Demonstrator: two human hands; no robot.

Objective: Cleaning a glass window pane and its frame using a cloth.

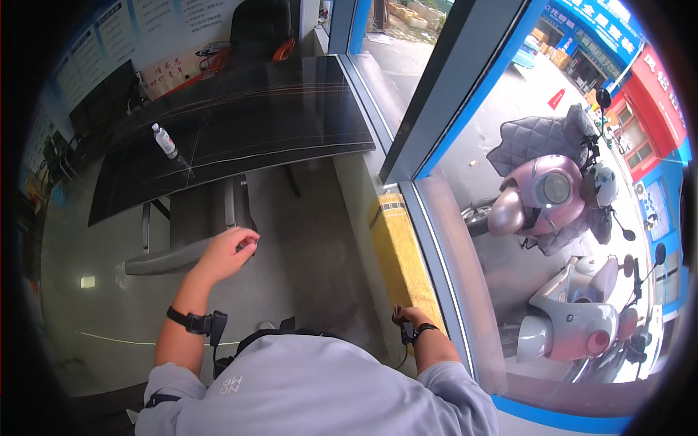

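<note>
My left hand (236,245) is over a grey chair (196,211) below the desk, its fingers curled; what, if anything, is inside them is hidden. My right hand (411,317) is down by a yellow, woven-looking long object (400,251) along the window ledge, its fingers closed round something dark that I cannot make out, with a cable hanging below. Black straps circle both wrists.
A glossy black desk (276,116) bears a bottle (163,139); a black chair (258,29) stands beyond it. The window frame (454,94) runs along my right. Outside are a pink scooter (531,196) and a white scooter (574,312).
</note>
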